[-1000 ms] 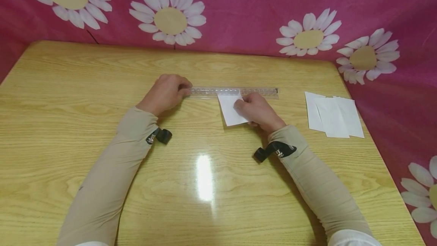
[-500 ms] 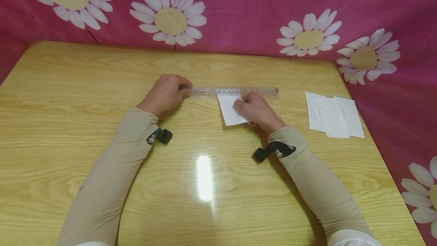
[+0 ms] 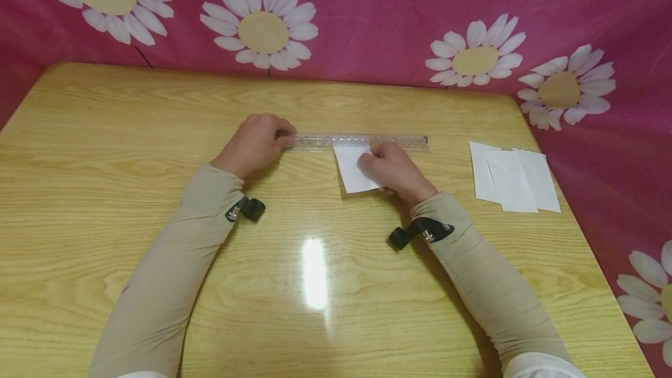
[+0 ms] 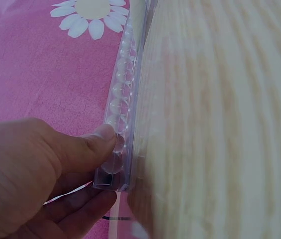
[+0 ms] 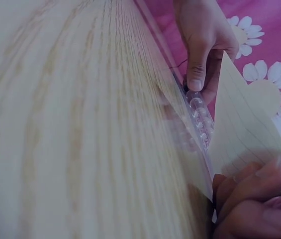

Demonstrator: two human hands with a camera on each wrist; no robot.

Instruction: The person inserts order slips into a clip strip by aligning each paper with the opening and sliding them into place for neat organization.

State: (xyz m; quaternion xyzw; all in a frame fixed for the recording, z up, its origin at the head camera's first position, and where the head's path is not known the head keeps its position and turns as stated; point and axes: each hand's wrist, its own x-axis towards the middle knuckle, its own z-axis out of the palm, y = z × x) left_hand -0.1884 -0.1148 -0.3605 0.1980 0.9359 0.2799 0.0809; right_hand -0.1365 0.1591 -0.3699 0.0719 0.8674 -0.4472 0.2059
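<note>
A long, clear plastic case (image 3: 310, 140) lies crosswise on the table, with a row of clear round pieces inside it, seen close in the left wrist view. My left hand (image 3: 257, 142) pinches the case's left end between thumb and fingers. In my right hand (image 3: 400, 171) a small white paper card (image 3: 347, 171) is held, thumb on top. The card's far edge meets the near side of the case around its middle. In the right wrist view the paper (image 5: 244, 122) stands tilted beside the case, with faint lines on its face.
Several white paper cards (image 3: 511, 179) lie overlapping near the right edge of the wood-grain table (image 3: 236, 308). Behind and to the right hangs a pink cloth (image 3: 367, 22) with daisies. A bright reflection shows on the tabletop.
The right hand and its paper card have shifted very slightly left along the case. The left hand and the case have stayed in place.
</note>
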